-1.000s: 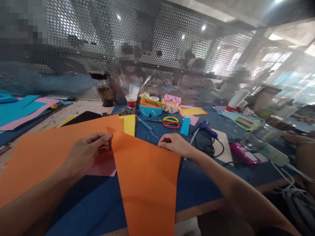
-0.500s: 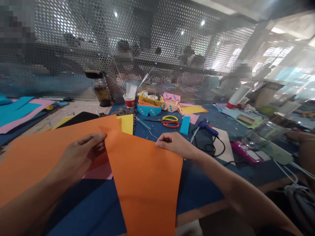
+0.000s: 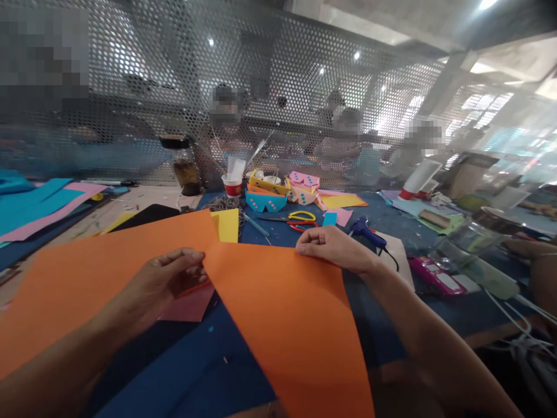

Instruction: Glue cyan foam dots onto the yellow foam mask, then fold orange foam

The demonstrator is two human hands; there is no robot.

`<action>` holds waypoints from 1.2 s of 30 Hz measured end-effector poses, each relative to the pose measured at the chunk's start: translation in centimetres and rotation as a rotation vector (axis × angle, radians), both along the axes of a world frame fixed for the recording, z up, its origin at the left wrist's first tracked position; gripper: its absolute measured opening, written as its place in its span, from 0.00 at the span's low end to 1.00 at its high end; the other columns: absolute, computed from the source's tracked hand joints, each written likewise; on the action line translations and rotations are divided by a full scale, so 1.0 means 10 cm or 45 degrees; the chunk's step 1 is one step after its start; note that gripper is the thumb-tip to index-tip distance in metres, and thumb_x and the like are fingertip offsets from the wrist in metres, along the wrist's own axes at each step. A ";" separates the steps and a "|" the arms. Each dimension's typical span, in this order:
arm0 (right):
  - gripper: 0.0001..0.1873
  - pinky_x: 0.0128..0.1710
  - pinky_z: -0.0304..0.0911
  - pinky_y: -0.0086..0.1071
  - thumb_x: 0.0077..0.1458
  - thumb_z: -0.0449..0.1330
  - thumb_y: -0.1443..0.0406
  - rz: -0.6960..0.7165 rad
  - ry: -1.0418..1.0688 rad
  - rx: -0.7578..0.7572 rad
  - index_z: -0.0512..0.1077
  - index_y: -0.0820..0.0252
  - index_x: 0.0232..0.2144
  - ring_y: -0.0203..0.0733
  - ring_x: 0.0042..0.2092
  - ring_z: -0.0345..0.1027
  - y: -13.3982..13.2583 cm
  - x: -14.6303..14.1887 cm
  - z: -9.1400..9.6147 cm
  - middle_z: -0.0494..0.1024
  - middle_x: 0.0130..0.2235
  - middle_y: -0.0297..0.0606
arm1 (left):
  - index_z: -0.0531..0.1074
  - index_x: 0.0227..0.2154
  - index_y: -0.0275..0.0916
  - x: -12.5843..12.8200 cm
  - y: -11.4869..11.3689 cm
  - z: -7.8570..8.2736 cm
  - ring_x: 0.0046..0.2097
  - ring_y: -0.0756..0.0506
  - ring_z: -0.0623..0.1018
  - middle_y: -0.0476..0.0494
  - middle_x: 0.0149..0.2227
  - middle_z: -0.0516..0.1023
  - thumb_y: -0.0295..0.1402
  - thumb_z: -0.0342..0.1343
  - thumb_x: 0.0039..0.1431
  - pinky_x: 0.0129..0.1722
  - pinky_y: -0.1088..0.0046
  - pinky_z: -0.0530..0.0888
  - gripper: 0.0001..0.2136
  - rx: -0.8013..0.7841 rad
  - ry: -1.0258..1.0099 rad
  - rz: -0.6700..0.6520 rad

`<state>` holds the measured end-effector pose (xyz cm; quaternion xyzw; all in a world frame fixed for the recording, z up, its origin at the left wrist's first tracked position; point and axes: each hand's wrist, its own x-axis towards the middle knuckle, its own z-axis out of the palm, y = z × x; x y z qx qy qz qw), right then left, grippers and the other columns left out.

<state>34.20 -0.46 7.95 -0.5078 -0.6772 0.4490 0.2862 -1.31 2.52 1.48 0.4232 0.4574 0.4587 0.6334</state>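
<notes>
A sheet of orange paper (image 3: 287, 313) hangs down toward me between my two hands. My left hand (image 3: 172, 273) pinches its upper left corner, and my right hand (image 3: 324, 247) grips the top edge farther right. Behind my left hand lies a larger orange sheet (image 3: 100, 273), with a pink piece of paper (image 3: 187, 305) showing beneath the wrist side. A yellow sheet (image 3: 228, 224) peeks out beyond it. Past my right hand are scissors (image 3: 300, 219) with yellow and red handles, partly hidden, and a blue glue gun (image 3: 368, 232) with a dark cord.
Decorated paper glasses (image 3: 266, 201) sit at the back beside a paper cup (image 3: 232, 184) and a lidded jar (image 3: 185, 168). To the right are a magenta box (image 3: 437, 276) and a clear jar (image 3: 461, 244), near another person's arm (image 3: 533, 255). A perforated metal screen (image 3: 270, 69) rises behind.
Both hands have moved to the right with the orange paper, whose lower end has swung right. My right hand now covers part of the scissors and the blue strip.
</notes>
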 end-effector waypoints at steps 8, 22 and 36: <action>0.08 0.38 0.62 0.34 0.66 0.61 0.63 0.009 -0.735 0.288 0.80 0.58 0.37 0.44 0.39 0.76 0.04 0.05 -0.22 0.84 0.38 0.37 | 0.78 0.25 0.40 0.03 0.00 -0.15 0.29 0.48 0.80 0.46 0.26 0.83 0.47 0.77 0.46 0.30 0.77 0.76 0.17 -0.011 0.381 -0.151; 0.19 0.63 0.63 0.47 0.77 0.51 0.61 0.684 -0.776 1.149 0.69 0.60 0.63 0.50 0.63 0.67 -0.38 -0.91 -0.30 0.75 0.65 0.45 | 0.77 0.23 0.41 0.07 -0.02 -0.15 0.22 0.48 0.75 0.47 0.20 0.79 0.51 0.68 0.53 0.23 0.75 0.68 0.18 0.275 0.619 -0.229; 0.19 0.62 0.66 0.45 0.77 0.52 0.58 0.699 -0.799 1.095 0.71 0.64 0.59 0.49 0.60 0.69 -0.23 -0.90 -0.69 0.77 0.61 0.44 | 0.74 0.22 0.45 0.06 -0.02 -0.10 0.40 0.37 0.73 0.43 0.31 0.79 0.46 0.62 0.56 0.42 0.62 0.67 0.13 0.919 1.383 -0.072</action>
